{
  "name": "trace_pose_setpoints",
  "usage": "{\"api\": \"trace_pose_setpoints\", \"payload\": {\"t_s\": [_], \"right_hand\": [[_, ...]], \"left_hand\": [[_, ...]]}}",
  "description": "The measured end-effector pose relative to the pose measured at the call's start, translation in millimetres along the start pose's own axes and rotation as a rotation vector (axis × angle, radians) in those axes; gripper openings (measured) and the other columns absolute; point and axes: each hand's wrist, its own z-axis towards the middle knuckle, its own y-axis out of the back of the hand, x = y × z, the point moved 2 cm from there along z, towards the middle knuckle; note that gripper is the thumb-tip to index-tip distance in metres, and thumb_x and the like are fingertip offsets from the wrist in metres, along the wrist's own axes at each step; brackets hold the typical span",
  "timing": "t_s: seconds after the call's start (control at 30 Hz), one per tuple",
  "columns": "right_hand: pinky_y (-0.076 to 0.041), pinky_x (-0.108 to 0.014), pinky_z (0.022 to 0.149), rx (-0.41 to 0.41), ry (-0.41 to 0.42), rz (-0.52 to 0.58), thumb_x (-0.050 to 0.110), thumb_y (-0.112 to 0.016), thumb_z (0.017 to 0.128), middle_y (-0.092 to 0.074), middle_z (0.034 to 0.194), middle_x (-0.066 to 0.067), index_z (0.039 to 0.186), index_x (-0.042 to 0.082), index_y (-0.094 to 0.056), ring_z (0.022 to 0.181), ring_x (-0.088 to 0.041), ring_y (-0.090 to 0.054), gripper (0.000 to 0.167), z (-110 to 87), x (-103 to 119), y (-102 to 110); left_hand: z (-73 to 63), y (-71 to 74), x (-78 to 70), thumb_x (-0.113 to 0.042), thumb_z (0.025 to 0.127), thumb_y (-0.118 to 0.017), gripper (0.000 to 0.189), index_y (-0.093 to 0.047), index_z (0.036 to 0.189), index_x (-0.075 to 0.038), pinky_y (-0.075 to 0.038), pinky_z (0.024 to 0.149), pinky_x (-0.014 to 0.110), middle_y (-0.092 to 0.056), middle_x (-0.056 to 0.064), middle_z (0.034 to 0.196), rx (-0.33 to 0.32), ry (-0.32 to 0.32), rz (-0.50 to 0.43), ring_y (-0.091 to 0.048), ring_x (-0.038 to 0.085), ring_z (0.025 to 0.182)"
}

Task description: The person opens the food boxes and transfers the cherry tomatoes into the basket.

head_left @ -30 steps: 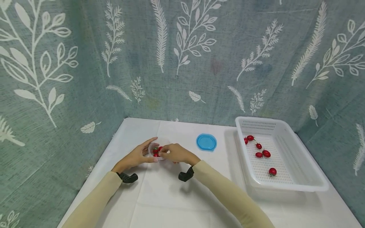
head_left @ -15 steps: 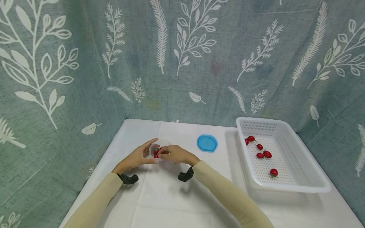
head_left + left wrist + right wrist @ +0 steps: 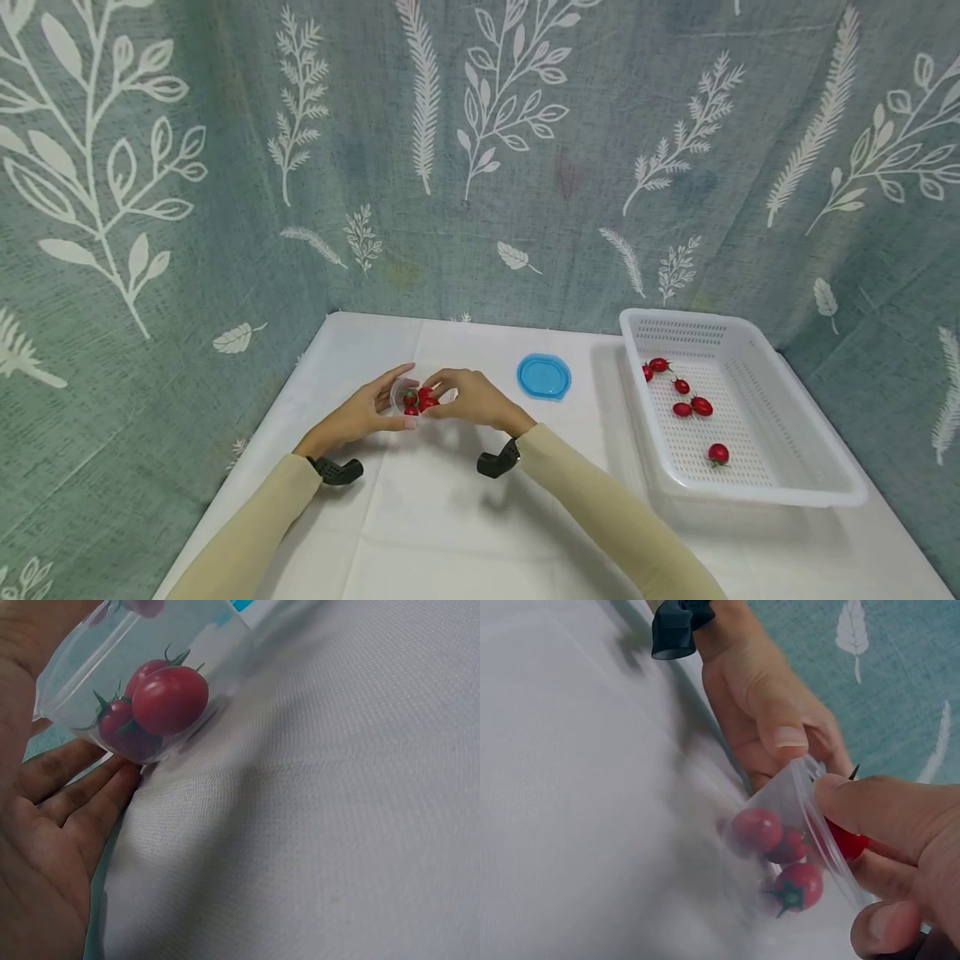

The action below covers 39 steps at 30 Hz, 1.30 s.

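Note:
My left hand (image 3: 367, 408) curves its thumb and fingers round a clear plastic tub (image 3: 90, 682), which looks tilted in the left wrist view. Red cherry tomatoes (image 3: 799, 885) with green stems show through its wall. At the tub's mouth, my right hand (image 3: 476, 398) has its thumb and fingers about another cherry tomato (image 3: 847, 840). The thumb (image 3: 855, 802) overlaps this tomato, and its stem pokes out above the thumb. In the head view the tomatoes sit between the two hands, partly covered by fingers.
A blue lid (image 3: 543, 376) lies on the white table (image 3: 442, 525), right of the tub. Farther right stands a white slotted crate (image 3: 810, 433) with several cherry tomatoes (image 3: 701, 406) on its floor. A patterned curtain (image 3: 480, 225) rises behind and on both sides.
My right hand has drawn slightly back to the right at the tub and its fingers have spread wider, showing more tomatoes. The left hand keeps its hold on the tub.

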Motion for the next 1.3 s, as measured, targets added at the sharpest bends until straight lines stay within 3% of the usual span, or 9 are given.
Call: {"api": "trace_pose_setpoints", "payload": {"t_s": [0.2,0.47,0.63,0.87,1.07,1.3], "right_hand": [[-0.055,-0.026,0.075,-0.023,0.043,-0.024,0.032,-0.083,0.09,-0.075,0.108,0.009,0.116,0.017,-0.079,0.102,-0.017,-0.067,0.03,-4.9,4.0,7.6],[-0.052,-0.026,0.069,-0.063,0.079,-0.091,0.033,-0.082,0.091,-0.074,0.102,0.01,0.117,0.019,-0.078,0.088,-0.019,-0.064,0.03,-8.5,2.3,16.6],[-0.052,-0.026,0.067,-0.087,0.064,-0.096,0.032,-0.08,0.092,-0.074,0.104,0.01,0.117,0.021,-0.078,0.085,-0.017,-0.063,0.027,-14.2,4.1,27.3],[-0.049,-0.027,0.056,-0.124,0.054,-0.095,0.034,-0.079,0.093,-0.075,0.102,0.01,0.114,0.022,-0.079,0.067,-0.017,-0.058,0.024,-23.5,4.4,46.8],[-0.049,-0.03,0.055,-0.166,0.031,-0.054,0.034,-0.079,0.093,-0.072,0.099,0.011,0.116,0.024,-0.078,0.069,-0.02,-0.059,0.026,-33.1,0.3,62.7],[-0.05,-0.031,0.056,-0.193,0.014,-0.061,0.035,-0.078,0.094,-0.072,0.1,0.013,0.115,0.025,-0.078,0.068,-0.019,-0.058,0.024,-47.0,-3.7,79.4]], "left_hand": [[-0.6,-0.5,-1.0,-0.036,0.085,-0.087,0.103,-0.023,0.165,-0.031,-0.027,0.121,0.056,-0.038,0.005,0.162,-0.002,0.014,0.008,-0.019,0.036,0.155],[0.5,-0.5,-2.0,-0.038,0.084,-0.088,0.102,-0.024,0.163,-0.038,-0.027,0.122,0.055,-0.041,0.002,0.159,-0.005,0.023,0.002,-0.019,0.034,0.155],[1.4,-1.4,-2.6,-0.035,0.085,-0.087,0.102,-0.023,0.165,-0.034,-0.025,0.122,0.056,-0.044,0.001,0.158,-0.002,0.026,-0.003,-0.018,0.033,0.156],[1.2,-0.6,-2.8,-0.032,0.086,-0.087,0.102,-0.023,0.165,-0.029,-0.024,0.122,0.057,-0.041,0.007,0.16,-0.007,0.023,0.009,-0.015,0.037,0.156],[-0.3,0.6,-2.7,-0.037,0.084,-0.088,0.101,-0.025,0.163,-0.037,-0.026,0.122,0.056,-0.025,0.008,0.168,-0.014,0.028,0.022,-0.015,0.04,0.155],[-0.9,0.1,-0.3,-0.041,0.083,-0.088,0.102,-0.025,0.163,-0.038,-0.027,0.121,0.055,-0.02,0.006,0.169,-0.013,0.014,0.025,-0.016,0.039,0.155]]}}
